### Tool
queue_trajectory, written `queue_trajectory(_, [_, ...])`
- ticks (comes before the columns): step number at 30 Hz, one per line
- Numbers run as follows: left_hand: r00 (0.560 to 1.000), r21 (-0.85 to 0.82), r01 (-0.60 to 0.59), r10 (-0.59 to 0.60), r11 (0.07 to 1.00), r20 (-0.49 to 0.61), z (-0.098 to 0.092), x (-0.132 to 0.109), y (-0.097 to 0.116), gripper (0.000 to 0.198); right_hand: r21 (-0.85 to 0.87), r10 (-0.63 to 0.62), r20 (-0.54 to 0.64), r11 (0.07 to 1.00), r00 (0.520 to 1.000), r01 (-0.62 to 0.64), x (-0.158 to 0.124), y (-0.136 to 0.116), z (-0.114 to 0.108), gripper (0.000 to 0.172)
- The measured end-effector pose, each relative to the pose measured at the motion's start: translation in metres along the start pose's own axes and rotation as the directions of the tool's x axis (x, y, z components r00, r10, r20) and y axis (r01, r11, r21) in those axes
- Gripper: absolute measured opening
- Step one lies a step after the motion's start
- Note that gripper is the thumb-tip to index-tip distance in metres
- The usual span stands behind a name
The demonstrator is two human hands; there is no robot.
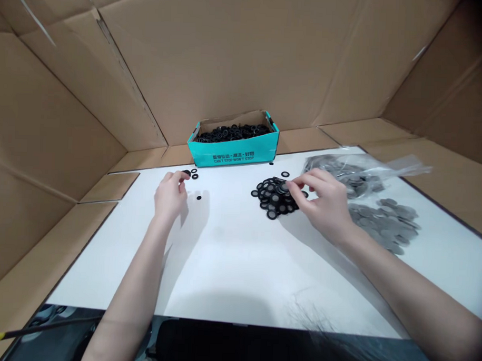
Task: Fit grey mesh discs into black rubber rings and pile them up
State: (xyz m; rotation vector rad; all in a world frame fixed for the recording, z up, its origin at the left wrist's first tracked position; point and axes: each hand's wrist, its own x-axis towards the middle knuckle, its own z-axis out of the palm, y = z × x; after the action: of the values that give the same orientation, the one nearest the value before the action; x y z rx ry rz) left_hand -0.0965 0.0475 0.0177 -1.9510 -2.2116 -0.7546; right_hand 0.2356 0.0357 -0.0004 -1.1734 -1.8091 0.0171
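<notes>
Black ring point(187, 173) pinched in my left hand point(170, 196); my right hand point(325, 202) nips the top of the ring pile point(272, 200) — I'd take one piece only, lightly.

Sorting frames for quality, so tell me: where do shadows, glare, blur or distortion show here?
Head view: soft shadows of the left hand and right hand lie on the white table; the bag glints faintly; wide-angle distortion splays the table's edges; the top right corner goes dark.
</notes>
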Motion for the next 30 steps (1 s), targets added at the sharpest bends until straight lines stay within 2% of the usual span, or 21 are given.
queue_trajectory(4, [0.964,0.247,0.124,-0.176,0.961,0.200,-0.012,0.008,-0.024,0.031,-0.016,0.032,-0.060,0.999,0.998,-0.033,0.007,0.005,-0.010,0.030])
queue_trajectory(7, [0.939,0.297,0.176,-0.251,0.938,0.236,-0.017,0.012,-0.039,0.031,-0.034,0.024,-0.055,0.999,0.998,-0.026,0.010,0.013,-0.015,0.026])
queue_trajectory(11, [0.906,0.333,0.228,-0.325,0.915,0.270,-0.015,0.016,-0.054,0.033,-0.061,0.014,0.036,0.998,0.999,-0.012,0.013,0.021,-0.023,0.015])
queue_trajectory(15, [0.882,0.352,0.258,-0.368,0.900,0.295,-0.009,0.018,-0.062,0.035,-0.121,0.037,0.064,0.992,0.997,-0.029,0.011,0.028,-0.044,0.008])
queue_trajectory(21, [0.869,0.349,0.297,-0.403,0.889,0.286,-0.006,0.018,-0.063,0.036,-0.324,0.196,0.186,0.937,0.963,-0.129,-0.017,0.054,-0.073,0.013])
queue_trajectory(26, [0.871,0.347,0.315,-0.414,0.883,0.265,-0.005,0.017,-0.064,0.034,-0.559,0.308,0.178,0.813,0.935,-0.161,-0.040,0.066,-0.074,0.022])
queue_trajectory(30, [0.882,0.333,0.311,-0.401,0.890,0.248,-0.003,0.017,-0.067,0.032,-0.662,0.407,0.275,0.737,0.871,-0.136,-0.043,0.061,-0.069,0.029])
